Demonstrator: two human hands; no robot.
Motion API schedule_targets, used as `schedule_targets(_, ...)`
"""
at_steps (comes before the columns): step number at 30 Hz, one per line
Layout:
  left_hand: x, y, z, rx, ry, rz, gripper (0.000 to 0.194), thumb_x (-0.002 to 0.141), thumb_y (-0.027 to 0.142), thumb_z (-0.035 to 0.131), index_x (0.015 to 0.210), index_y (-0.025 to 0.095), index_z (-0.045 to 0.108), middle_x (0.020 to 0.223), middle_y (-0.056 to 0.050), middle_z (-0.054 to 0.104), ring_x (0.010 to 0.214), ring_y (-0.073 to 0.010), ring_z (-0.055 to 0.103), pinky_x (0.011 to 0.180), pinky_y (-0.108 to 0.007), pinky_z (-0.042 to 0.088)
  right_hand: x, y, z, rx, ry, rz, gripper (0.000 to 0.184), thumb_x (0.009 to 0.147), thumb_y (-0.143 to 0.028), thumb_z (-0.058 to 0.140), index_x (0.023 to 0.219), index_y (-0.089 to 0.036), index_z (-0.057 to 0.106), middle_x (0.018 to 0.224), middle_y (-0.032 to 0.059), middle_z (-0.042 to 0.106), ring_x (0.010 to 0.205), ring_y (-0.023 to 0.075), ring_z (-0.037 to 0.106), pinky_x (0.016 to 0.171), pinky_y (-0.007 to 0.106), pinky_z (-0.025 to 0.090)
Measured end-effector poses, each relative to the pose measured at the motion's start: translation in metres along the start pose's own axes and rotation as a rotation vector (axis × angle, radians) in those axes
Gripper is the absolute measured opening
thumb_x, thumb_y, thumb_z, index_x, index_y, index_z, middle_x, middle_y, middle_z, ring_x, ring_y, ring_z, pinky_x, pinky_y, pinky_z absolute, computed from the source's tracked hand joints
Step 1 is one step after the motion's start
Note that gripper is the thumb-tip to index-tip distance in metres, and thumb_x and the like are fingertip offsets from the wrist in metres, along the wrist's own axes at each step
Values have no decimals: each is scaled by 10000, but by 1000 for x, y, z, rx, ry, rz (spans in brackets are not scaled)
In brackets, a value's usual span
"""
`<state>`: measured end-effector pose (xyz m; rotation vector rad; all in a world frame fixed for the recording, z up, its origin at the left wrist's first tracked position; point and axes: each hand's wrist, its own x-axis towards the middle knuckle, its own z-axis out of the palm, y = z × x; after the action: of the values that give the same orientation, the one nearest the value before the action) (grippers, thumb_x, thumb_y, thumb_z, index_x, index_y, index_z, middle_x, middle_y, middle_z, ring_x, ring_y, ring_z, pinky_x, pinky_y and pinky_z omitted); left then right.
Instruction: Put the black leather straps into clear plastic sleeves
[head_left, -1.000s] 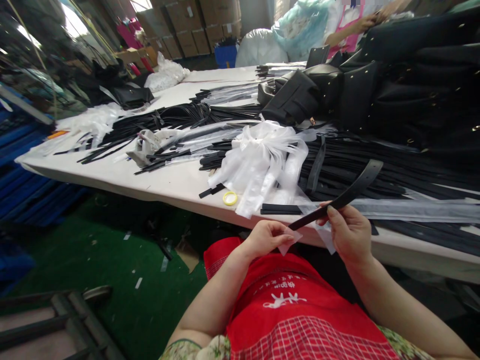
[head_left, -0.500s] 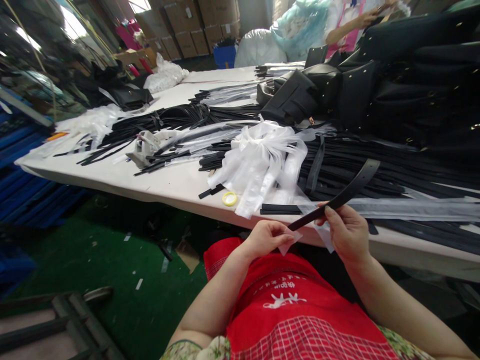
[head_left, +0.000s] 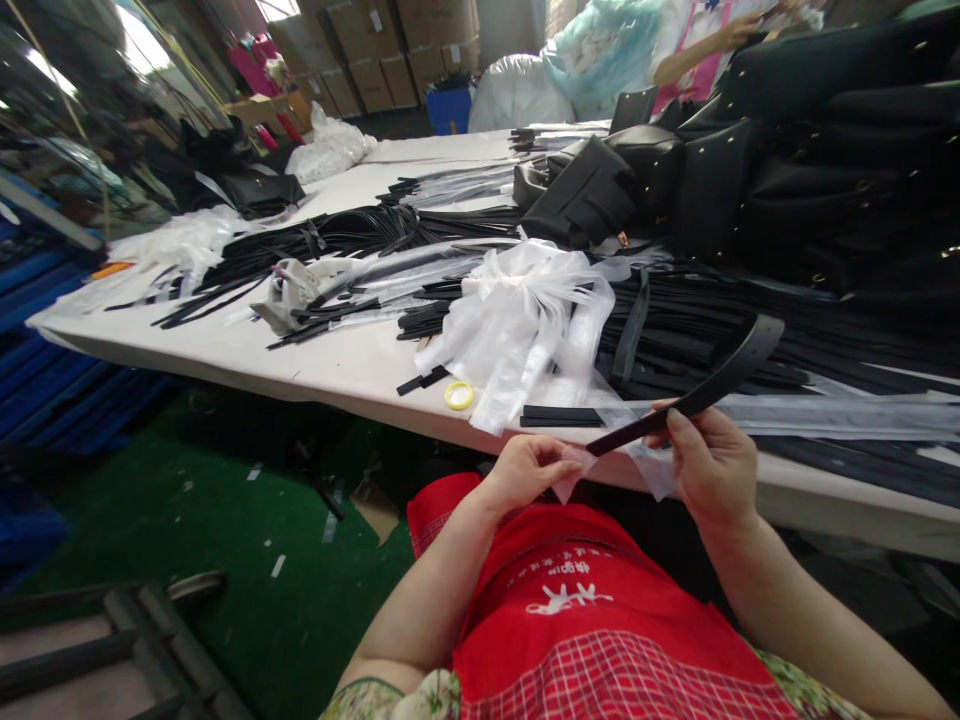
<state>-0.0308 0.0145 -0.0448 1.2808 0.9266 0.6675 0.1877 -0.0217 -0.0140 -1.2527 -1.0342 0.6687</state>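
Note:
My right hand (head_left: pixel 714 468) is closed on a black strap (head_left: pixel 724 385), pinching it between thumb and fingers. Its far end, with small holes, curves up to the right over the table. The strap's near end sits at the mouth of a clear plastic sleeve (head_left: pixel 572 484); whether it is inside I cannot tell. Thumb and fingers of my left hand (head_left: pixel 529 468) pinch this sleeve close to the table's front edge. Another flap of clear plastic (head_left: pixel 654 472) hangs below my right hand. Just beyond lies a fanned bundle of white plastic sleeves (head_left: pixel 525 310).
Black straps (head_left: pixel 817 330) cover the table's right side, below a heap of black bags (head_left: pixel 817 190). A yellow ring (head_left: pixel 459 396) lies near the front edge of the table (head_left: pixel 352 375). Across the table a co-worker's arm (head_left: pixel 705 50) shows. Blue pallets (head_left: pixel 60 370) stand at left.
My right hand has shifted slightly right with the strap, and the strap's near end now shows apart from my left fingertips. My left hand keeps its pinch on the sleeve.

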Motion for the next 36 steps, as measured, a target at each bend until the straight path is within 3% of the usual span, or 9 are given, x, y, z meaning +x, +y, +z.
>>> schedule_targets(17, -1, 15, 4, -113, -50, 2, 443, 663, 553, 798, 747, 122, 733, 750, -60, 728, 679, -155, 640, 697, -275, 519, -2, 4, 4, -20, -79, 68, 220, 873, -392, 669, 1000, -227, 739, 657, -8, 672, 572, 121, 609, 582, 237, 495)
schedule_targets(19, 1, 15, 6, -111, -64, 8, 441, 676, 550, 790, 732, 118, 724, 723, -47, 708, 666, -148, 623, 689, -270, 508, -8, 4, 12, -73, -130, 79, 222, 867, -403, 667, 987, -235, 750, 745, 8, 711, 656, 144, 644, 653, 263, 520)
schedule_targets(22, 4, 14, 8, -72, -76, 45, 420, 727, 529, 756, 751, 110, 725, 714, -37, 689, 657, -138, 600, 678, -256, 490, -15, 7, 27, -89, -339, 122, 230, 838, -425, 682, 916, -226, 767, 906, 42, 739, 844, 203, 672, 805, 329, 531)
schedule_targets(25, 4, 10, 8, 3, -73, 40, 363, 763, 472, 734, 794, 110, 735, 741, -41, 700, 663, -138, 599, 663, -242, 476, -8, 10, 31, 107, -466, 323, 259, 788, -439, 725, 927, -222, 751, 944, 52, 740, 882, 221, 678, 820, 351, 541)
schedule_targets(27, 2, 6, 8, 65, -104, -24, 324, 774, 433, 723, 807, 111, 740, 718, -41, 702, 620, -132, 586, 603, -230, 453, 7, 9, 28, 283, -355, 425, 297, 775, -463, 730, 949, -222, 728, 919, 49, 738, 870, 214, 684, 807, 347, 550)
schedule_targets(29, 1, 2, 9, 125, -145, -81, 310, 786, 416, 703, 795, 109, 743, 675, -37, 694, 568, -122, 560, 551, -222, 422, 21, 5, 23, 364, -209, 424, 306, 785, -499, 711, 882, -208, 706, 844, 45, 726, 826, 202, 685, 794, 339, 552)
schedule_targets(31, 1, 1, 10, 160, -153, -84, 317, 805, 419, 678, 783, 110, 745, 664, -35, 691, 560, -119, 549, 549, -221, 414, 26, 0, 23, 340, -151, 386, 349, 805, -547, 678, 835, -199, 696, 815, 47, 720, 807, 197, 682, 811, 341, 549)
schedule_targets(33, 3, 2, 11, 162, -109, -45, 342, 817, 444, 664, 777, 115, 747, 689, -39, 698, 589, -126, 558, 572, -225, 422, 20, -1, 28, 257, -264, 387, 401, 823, -595, 638, 868, -205, 719, 899, 57, 735, 875, 206, 682, 872, 357, 536)
schedule_targets(36, 6, 5, 10, 111, -38, 1, 390, 815, 502, 660, 805, 124, 755, 738, -53, 715, 635, -147, 580, 607, -239, 439, 5, 1, 37, 153, -616, 472, 440, 847, -626, 583, 984, -242, 749, 1043, 42, 733, 971, 216, 665, 926, 379, 519)
